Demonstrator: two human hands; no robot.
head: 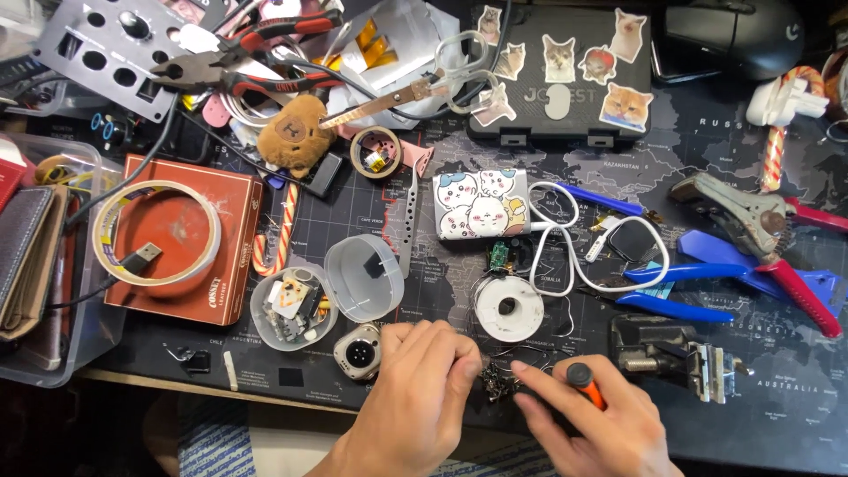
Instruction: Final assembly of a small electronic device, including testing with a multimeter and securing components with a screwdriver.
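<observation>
- Two bare hands meet at the near edge of a dark desk mat printed with a world map (777,389), seen from the one head view.
- The left hand (415,389) lies knuckles up, its fingers curled down and closed on a small tangle of dark metal parts (495,380); how tightly it pinches cannot be told.
- The right hand (587,424) is wrapped around a slim screwdriver with an orange and black handle (585,382), index finger stretched along it towards the metal parts, the tip hidden among them.
- The metal parts sit on the mat between both hands, just below a white round spool with a dark centre hole (507,307).
- Just left of the left hand lies a silver watch case with a dark round back (359,353), touching or nearly touching the knuckles.
- Above that stands a clear round plastic tub holding small electronic bits (292,308), its lid (363,276) resting beside it.
- Right of the right hand sits a small black metal bench vise (671,353).
- Further back lie blue-handled pliers (689,287), a white coiled cable (565,238), a white pouch with cartoon animals (481,203) and a black case covered in cat stickers (561,75).
- At the left, a roll of clear tape (157,231) rests on a reddish-brown flat box (234,265).
</observation>
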